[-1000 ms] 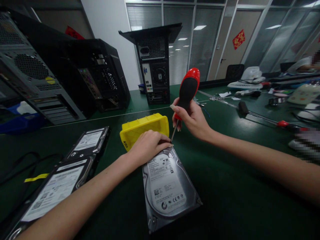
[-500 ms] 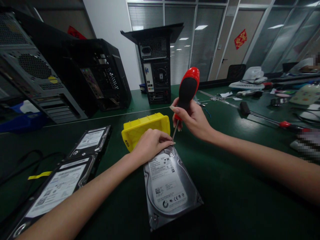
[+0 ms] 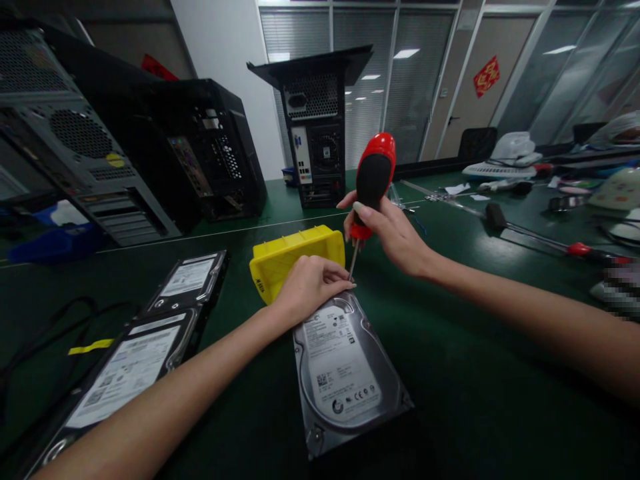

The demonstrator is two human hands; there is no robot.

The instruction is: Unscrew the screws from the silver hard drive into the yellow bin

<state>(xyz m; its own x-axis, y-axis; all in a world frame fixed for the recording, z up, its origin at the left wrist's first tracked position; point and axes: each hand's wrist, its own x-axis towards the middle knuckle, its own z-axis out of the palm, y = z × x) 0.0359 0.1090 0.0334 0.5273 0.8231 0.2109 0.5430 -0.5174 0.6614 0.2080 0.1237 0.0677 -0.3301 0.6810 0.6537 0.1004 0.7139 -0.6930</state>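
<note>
A silver hard drive [image 3: 345,373] lies label up on the green table, angled slightly. My left hand [image 3: 313,283] is closed over its far end, with thumb and fingertips gathered at the far right corner. A screwdriver [image 3: 375,173] with a red and black handle stands nearly upright over that corner. My right hand [image 3: 393,230] is wrapped round the lower part of the handle. The metal shaft runs down to my left fingertips, which hide the tip and whatever it touches. Just behind my left hand is a yellow plastic bin [image 3: 300,250], partly covered by it.
Two more hard drives [image 3: 135,360] lie at the left beside a yellow strip [image 3: 91,347] and black cables. Computer cases [image 3: 220,153] stand along the back left, with another tower [image 3: 320,140] behind the bin. A long red-and-black-handled tool [image 3: 575,248] and clutter lie at the right.
My right fingers have shifted on the screwdriver handle, the thumb moving across it and the index finger lifting outward. My left hand keeps its place on the drive. The view has shifted slightly.
</note>
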